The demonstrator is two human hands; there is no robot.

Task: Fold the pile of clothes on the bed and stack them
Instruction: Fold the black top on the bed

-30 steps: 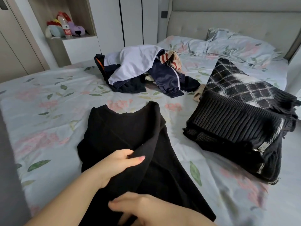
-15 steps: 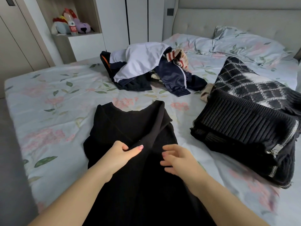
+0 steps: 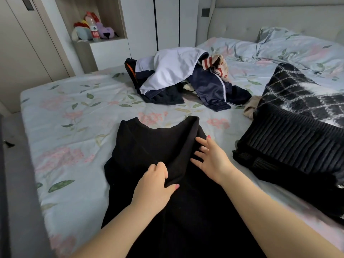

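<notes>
A black knit garment (image 3: 149,146) lies spread on the floral bed sheet (image 3: 70,127), its neckline pointing away from me. My left hand (image 3: 154,185) pinches a fold of the black fabric near its middle, between thumb and fingers. My right hand (image 3: 210,157) lies flat with spread fingers on the folded-in right side of the garment. A loose pile of clothes (image 3: 178,77), white, navy and striped, sits farther back on the bed. At the right lies a stack of dark knitwear (image 3: 290,146) with a black ribbed zip piece in front and a black-and-white checked one behind.
Pillows (image 3: 297,49) and the padded headboard (image 3: 260,21) are at the far right. A niche shelf (image 3: 104,43) by the wardrobe holds plush toys (image 3: 104,30) and a bottle (image 3: 95,31). The bed's left edge (image 3: 29,146) drops to the floor.
My right hand rose from the bottom of the view and moved forward onto the garment's right side, fingers now spread flat. My left hand stays on the fabric fold. The view shifted left.
</notes>
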